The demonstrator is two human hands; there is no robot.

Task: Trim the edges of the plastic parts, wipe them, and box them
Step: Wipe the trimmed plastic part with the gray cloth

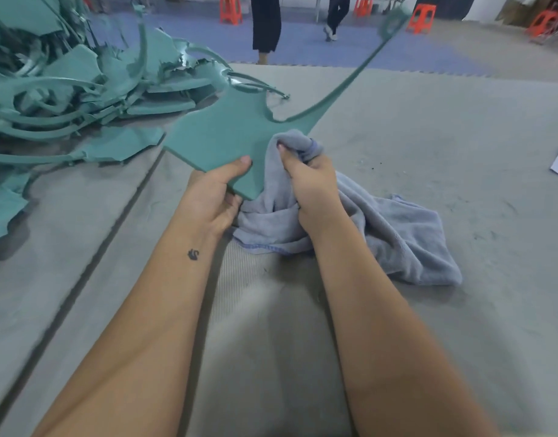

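Grey work surface [429, 127] fills most of the view, w/ a dark seam running diagonally on the left; bare stretch to the right of the hands and toward the far edge, where blue floor starts. No box or container in view, so nothing to say on contents.

Heap of teal offcuts [66, 83] crowds the far-left corner, strips & jagged sheets tangled, nearest pieces just beside the held part.

Grey cloth [407, 241] lies crumpled right of center, trailing on the surface, its upper end bunched up over the part's near-right edge.

Teal plastic part [227, 134] is held above the surface at center: flat panel near the hands, 1 long thin arm running away up-right to a ring-shaped end, blurred. Long axis goes near-left to far-right.

Left hand [214, 197] grips the panel's near corner, thumb on top. Right hand [309, 184] is clenched round the cloth, pressing it to the part.

2 persons' legs and orange stools [230, 9] far back.
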